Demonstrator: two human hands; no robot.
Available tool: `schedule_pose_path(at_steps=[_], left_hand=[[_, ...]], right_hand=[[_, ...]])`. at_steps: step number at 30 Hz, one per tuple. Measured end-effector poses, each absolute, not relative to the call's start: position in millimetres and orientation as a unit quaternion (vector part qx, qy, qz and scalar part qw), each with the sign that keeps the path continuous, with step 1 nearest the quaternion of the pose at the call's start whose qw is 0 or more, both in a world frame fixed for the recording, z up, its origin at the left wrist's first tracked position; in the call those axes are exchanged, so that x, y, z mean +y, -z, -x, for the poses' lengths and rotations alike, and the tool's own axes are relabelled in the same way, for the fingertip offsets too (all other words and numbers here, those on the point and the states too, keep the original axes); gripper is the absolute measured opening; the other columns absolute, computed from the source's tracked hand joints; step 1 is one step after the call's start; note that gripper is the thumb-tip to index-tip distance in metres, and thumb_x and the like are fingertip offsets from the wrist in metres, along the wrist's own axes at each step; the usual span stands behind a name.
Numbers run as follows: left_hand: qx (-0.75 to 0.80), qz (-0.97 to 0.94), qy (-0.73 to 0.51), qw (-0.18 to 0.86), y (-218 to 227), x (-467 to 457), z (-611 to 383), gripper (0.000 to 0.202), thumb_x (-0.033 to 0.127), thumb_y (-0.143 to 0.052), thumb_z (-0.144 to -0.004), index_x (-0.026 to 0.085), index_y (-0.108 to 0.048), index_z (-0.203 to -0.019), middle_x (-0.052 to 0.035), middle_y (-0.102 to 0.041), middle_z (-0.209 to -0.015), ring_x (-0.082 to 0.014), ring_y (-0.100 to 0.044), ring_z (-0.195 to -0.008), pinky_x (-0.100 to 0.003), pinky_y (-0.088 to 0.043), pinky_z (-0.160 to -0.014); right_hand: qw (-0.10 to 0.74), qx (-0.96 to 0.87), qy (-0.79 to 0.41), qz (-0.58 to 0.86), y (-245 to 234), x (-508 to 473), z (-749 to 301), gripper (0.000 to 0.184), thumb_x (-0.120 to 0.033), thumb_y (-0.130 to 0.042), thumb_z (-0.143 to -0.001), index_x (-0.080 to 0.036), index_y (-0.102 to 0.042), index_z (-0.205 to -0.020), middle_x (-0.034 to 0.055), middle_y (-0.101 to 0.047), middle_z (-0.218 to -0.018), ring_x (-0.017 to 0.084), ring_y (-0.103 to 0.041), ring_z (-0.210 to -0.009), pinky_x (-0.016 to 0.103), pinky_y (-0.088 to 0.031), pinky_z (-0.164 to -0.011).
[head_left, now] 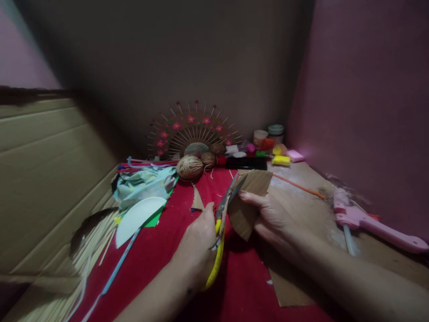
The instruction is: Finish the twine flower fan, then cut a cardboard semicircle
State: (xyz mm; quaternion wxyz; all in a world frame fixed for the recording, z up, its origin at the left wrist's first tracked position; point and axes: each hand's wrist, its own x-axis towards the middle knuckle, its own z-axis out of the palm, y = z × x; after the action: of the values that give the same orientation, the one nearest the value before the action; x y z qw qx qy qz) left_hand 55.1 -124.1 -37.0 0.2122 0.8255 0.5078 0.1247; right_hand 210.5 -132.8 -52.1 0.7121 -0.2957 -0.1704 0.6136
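Observation:
My left hand (197, 241) is closed round the yellow handles of a pair of scissors (218, 261). Its metal blades point up and away and stand apart at the left edge of a piece of brown cardboard (250, 203). That piece has a curved outline, and a thin strip hangs along its cut side by the blades. My right hand (271, 214) pinches the cardboard from the right, thumb on top; the fingers beneath are partly hidden. A small pointed cardboard scrap (197, 199) lies on the red cloth (161, 264) just beyond my left hand.
Balls of twine (190, 167) and a flower-decorated fan shape (194, 127) stand at the back. On the left are crumpled pale-blue fabric (144, 183), a white half-disc (139, 219) and thin sticks (97, 241). A pink glue gun (375, 223) lies right, on a cardboard sheet (298, 286).

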Motion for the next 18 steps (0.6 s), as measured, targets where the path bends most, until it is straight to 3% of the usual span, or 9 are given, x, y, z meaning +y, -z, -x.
schedule_pose_path(at_steps=[8, 15, 18], left_hand=[[0.539, -0.817, -0.049, 0.200, 32, -122, -61, 0.041, 0.017, -0.040, -0.080, 0.015, -0.041, -0.121, -0.0136, -0.066, -0.086, -0.0295, -0.063, -0.088, -0.034, -0.043, -0.072], [0.529, -0.823, -0.033, 0.205, 27, -123, -60, 0.027, 0.016, -0.038, -0.081, 0.016, -0.047, -0.106, -0.0124, -0.066, -0.081, -0.0274, -0.064, -0.082, -0.031, -0.042, -0.067], [0.520, -0.827, -0.041, 0.209, 26, -124, -59, 0.023, 0.017, -0.039, -0.080, 0.017, -0.050, -0.100, -0.0127, -0.066, -0.084, -0.0271, -0.063, -0.088, -0.031, -0.042, -0.071]], right_hand=[[0.713, -0.172, -0.607, 0.306, 49, -134, -211, 0.034, -0.010, -0.072, -0.058, -0.018, -0.067, -0.091, 0.0018, -0.069, -0.074, 0.018, -0.063, -0.066, 0.033, -0.050, -0.065], [0.699, -0.160, -0.617, 0.325, 48, -134, -212, 0.031, -0.010, -0.073, -0.056, -0.017, -0.067, -0.086, 0.0018, -0.069, -0.073, 0.017, -0.062, -0.062, 0.033, -0.050, -0.065], [0.683, -0.163, -0.627, 0.338, 46, -133, -216, 0.025, -0.009, -0.073, -0.056, -0.015, -0.067, -0.079, 0.0022, -0.069, -0.070, 0.017, -0.062, -0.061, 0.032, -0.050, -0.064]])
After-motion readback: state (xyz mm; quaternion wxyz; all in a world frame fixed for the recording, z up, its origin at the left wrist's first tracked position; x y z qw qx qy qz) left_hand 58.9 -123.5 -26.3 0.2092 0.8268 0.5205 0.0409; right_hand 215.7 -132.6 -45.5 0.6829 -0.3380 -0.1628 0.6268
